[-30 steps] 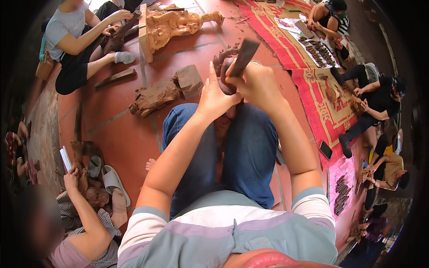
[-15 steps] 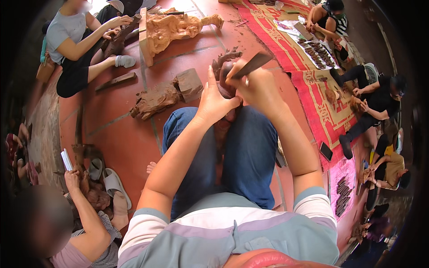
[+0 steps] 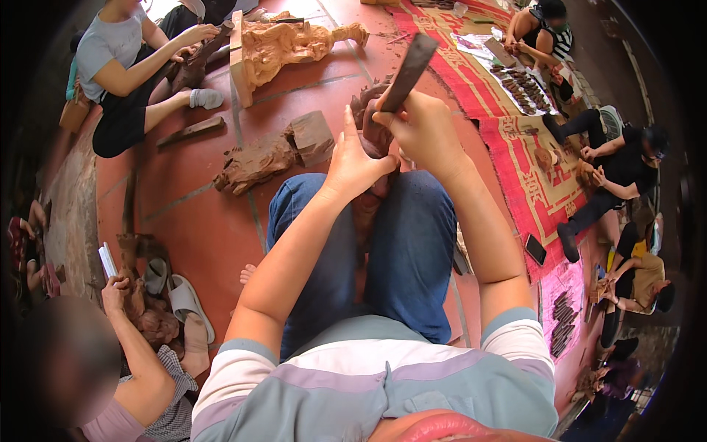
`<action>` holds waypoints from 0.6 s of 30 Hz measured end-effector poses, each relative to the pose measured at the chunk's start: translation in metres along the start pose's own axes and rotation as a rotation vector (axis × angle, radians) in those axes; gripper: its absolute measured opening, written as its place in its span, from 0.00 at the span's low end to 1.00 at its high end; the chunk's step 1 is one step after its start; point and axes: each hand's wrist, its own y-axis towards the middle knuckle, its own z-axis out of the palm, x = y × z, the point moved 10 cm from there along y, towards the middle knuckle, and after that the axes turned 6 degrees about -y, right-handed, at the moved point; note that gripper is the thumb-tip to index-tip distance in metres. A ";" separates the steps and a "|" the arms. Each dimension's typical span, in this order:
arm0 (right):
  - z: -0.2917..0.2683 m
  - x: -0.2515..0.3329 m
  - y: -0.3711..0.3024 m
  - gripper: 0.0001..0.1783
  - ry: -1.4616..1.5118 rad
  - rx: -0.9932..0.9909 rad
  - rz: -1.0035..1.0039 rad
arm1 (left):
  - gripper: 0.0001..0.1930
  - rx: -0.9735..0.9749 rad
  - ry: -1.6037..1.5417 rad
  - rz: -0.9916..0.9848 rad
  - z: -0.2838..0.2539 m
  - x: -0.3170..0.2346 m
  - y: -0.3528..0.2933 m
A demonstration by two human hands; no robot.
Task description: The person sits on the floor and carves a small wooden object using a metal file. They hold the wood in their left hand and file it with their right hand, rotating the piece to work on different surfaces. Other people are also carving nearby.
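Note:
A dark reddish-brown wood carving [image 3: 376, 138] stands between my knees, its top jagged and curling. My left hand [image 3: 356, 163] grips its near side, thumb across and index finger pointing up along it. My right hand [image 3: 428, 134] pinches a flat, dark grey-brown strip [image 3: 409, 72] that looks like sandpaper. The strip slants up and away from my fingers, and its lower end meets the carving's right side. My hands hide much of the carving's middle.
Left of the carving, a rough carved piece [image 3: 256, 163] and a wood block [image 3: 312, 138] lie on red tiles. Beyond is a large pale wooden statue [image 3: 291, 46] on its side. Co-workers sit along both sides. A phone [image 3: 536, 250] rests at the red mat's [image 3: 508, 140] edge.
My right hand has tilted the strip from pointing right to standing more steeply, its free end higher up. My left hand stays almost still on the carving.

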 end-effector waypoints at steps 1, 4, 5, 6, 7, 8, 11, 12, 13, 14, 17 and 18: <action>-0.002 -0.006 0.005 0.06 0.143 -0.005 0.055 | 0.66 -0.029 0.013 0.052 -0.004 -0.003 0.000; -0.002 0.018 -0.012 0.07 -0.068 -0.035 -0.058 | 0.65 -0.022 -0.019 0.090 -0.002 -0.006 -0.004; 0.007 0.029 -0.018 0.08 -0.243 -0.031 -0.142 | 0.65 -0.023 -0.088 0.156 -0.002 -0.012 -0.002; 0.008 0.024 -0.014 0.08 -0.200 -0.009 -0.092 | 0.65 -0.020 -0.050 0.118 -0.002 -0.009 -0.001; 0.006 0.016 -0.009 0.09 -0.159 0.013 -0.033 | 0.65 -0.009 -0.013 0.078 -0.002 -0.009 -0.002; 0.005 0.009 -0.001 0.09 -0.116 0.030 0.022 | 0.65 0.001 0.027 0.042 -0.002 -0.008 -0.002; -0.009 0.000 0.004 0.10 0.104 -0.067 0.019 | 0.64 0.009 0.013 0.017 -0.001 -0.005 -0.004; -0.011 0.001 0.001 0.10 0.175 -0.091 0.011 | 0.63 0.019 0.012 0.004 0.000 -0.003 -0.004; -0.005 0.009 -0.008 0.08 0.105 -0.021 0.030 | 0.64 -0.032 0.013 0.065 -0.003 -0.008 -0.005; -0.001 0.018 -0.009 0.08 -0.026 -0.029 -0.037 | 0.64 -0.029 -0.023 0.091 -0.003 -0.009 -0.004; 0.004 0.018 -0.004 0.06 -0.185 -0.005 -0.036 | 0.65 0.008 -0.067 0.072 -0.001 -0.010 -0.003; -0.003 0.012 -0.001 0.07 -0.092 -0.021 0.006 | 0.65 -0.007 -0.025 0.067 -0.001 -0.007 -0.004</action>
